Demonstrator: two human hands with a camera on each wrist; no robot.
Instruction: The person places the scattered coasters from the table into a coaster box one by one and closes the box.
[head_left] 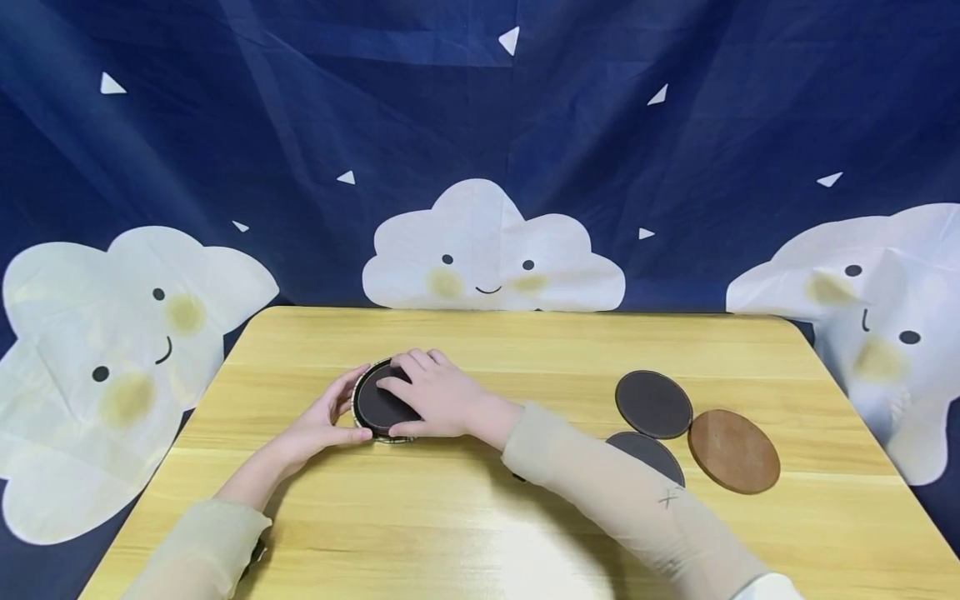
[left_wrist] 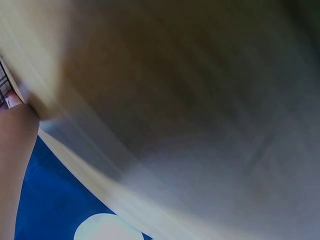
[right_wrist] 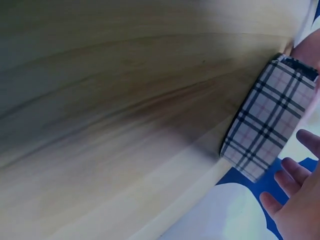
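A round plaid-sided holder (head_left: pixel 378 408) with a dark coaster (head_left: pixel 381 404) on top sits on the wooden surface (head_left: pixel 480 517), toward nine o'clock of its middle. The right hand (head_left: pixel 431 396) lies over the coaster, fingers (head_left: pixel 408 367) curved down on it and thumb at the holder's near edge, gripping it. The left hand (head_left: pixel 322 417) cups the holder's nine o'clock side, fingers relaxed against the wall. Toward three o'clock lie two more dark coasters (head_left: pixel 653 403) (head_left: pixel 651 454) and a brown coaster (head_left: pixel 733 450), touching or overlapping. A blue cloud backdrop (head_left: pixel 480 150) hangs at twelve.
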